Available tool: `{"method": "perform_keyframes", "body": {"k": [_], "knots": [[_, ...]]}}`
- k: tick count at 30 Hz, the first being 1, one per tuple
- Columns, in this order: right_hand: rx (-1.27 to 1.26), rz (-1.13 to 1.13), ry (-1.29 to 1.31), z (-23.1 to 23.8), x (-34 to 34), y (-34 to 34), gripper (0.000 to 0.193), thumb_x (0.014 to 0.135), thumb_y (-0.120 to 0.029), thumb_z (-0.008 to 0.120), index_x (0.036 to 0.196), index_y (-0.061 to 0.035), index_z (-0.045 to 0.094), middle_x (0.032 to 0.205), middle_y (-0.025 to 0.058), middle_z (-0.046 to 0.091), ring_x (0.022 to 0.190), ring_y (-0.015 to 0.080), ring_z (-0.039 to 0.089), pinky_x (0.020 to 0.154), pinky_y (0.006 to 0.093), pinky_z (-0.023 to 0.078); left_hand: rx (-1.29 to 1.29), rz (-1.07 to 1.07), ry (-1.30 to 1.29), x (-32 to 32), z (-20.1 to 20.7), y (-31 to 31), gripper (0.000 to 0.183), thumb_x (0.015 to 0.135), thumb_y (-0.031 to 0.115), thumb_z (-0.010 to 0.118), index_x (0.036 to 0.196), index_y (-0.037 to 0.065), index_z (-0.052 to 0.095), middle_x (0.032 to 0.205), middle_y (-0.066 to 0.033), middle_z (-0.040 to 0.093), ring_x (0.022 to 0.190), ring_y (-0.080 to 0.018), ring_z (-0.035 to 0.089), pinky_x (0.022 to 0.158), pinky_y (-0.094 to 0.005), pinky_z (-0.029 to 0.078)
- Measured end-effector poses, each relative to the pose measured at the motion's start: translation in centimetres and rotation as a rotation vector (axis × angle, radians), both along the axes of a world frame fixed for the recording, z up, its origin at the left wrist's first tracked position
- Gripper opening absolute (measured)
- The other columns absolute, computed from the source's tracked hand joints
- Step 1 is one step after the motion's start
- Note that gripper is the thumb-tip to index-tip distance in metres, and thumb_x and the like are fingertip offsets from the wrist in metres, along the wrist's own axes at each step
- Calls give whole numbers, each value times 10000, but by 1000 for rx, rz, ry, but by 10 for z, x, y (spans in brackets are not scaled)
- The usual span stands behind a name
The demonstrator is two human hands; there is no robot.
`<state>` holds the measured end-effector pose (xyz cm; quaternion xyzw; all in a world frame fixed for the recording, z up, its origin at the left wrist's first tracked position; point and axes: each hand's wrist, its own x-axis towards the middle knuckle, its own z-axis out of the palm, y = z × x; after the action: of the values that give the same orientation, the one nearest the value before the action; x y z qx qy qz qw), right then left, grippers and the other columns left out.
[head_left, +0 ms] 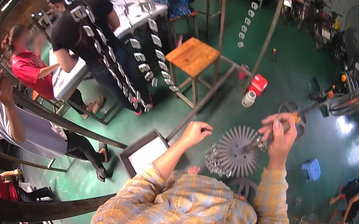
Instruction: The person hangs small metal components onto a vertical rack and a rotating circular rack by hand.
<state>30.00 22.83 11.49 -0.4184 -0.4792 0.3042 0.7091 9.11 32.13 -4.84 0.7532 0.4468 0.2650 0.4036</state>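
Note:
My left hand [195, 134] hovers left of a grey slotted disc [233, 140], fingers pinched together. A small dark bit shows at its fingertips, too small to name. My right hand [281, 132] is closed round the upper part of a brownish upright post [255, 145] that rises from the middle of the disc. Long narrow teeth fan out all round the disc's edge. A bunch of small shiny metal pieces [218, 162] hangs along its near left side. What lies inside my right hand's grip is mostly hidden.
A dark-framed tray with a white base [148, 151] is left of my body. Strings of metal buckle-like pieces [139, 56] hang ahead. Beyond are a wooden stool [192, 56], a red-and-white jug [256, 85], a fan [351, 100] and a blue stool [312, 169]. Several people work at white tables.

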Motion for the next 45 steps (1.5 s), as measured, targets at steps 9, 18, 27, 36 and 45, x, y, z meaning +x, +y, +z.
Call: {"method": "perform_keyframes", "body": {"k": [9, 18, 27, 36, 45], "knots": [[-30, 15, 16, -4, -1, 3, 60, 806, -50, 453, 797, -6, 413, 724, 115, 553, 416, 52, 430, 470, 201, 444, 1202, 403, -679, -52, 308, 50, 100, 731, -86, 540, 795, -50, 606, 713, -71, 603, 608, -96, 544, 565, -181, 424], [-26, -5, 32, -4, -1, 0, 67, 809, -54, 461, 787, -2, 425, 712, 105, 558, 420, 50, 436, 457, 203, 437, 1308, 510, -706, -60, 450, 157, 154, 767, 91, 605, 901, 15, 604, 709, -23, 589, 529, -66, 488, 426, -192, 347], [-70, -26, 24, -2, -2, -5, 62, 806, -57, 476, 783, -12, 440, 709, 80, 560, 427, 44, 438, 468, 201, 437, 446, 314, -957, -75, 471, 178, 192, 772, 137, 623, 950, 74, 589, 762, -22, 587, 534, -89, 445, 392, -196, 289], [-64, -14, 55, -3, -5, -2, 57, 799, -52, 487, 784, -18, 444, 708, 71, 564, 442, 40, 449, 479, 202, 444, 277, -97, -1014, -80, 478, 199, 131, 778, 166, 613, 891, 102, 594, 702, 8, 550, 599, -113, 473, 517, -247, 332], [-66, -30, 33, -4, -2, -4, 78, 793, -80, 499, 778, -21, 450, 708, 58, 568, 480, 43, 486, 410, 166, 377, 442, -10, -1035, -42, 483, 177, 82, 762, 100, 615, 838, 81, 591, 743, 4, 584, 611, -96, 510, 501, -246, 378]]}}
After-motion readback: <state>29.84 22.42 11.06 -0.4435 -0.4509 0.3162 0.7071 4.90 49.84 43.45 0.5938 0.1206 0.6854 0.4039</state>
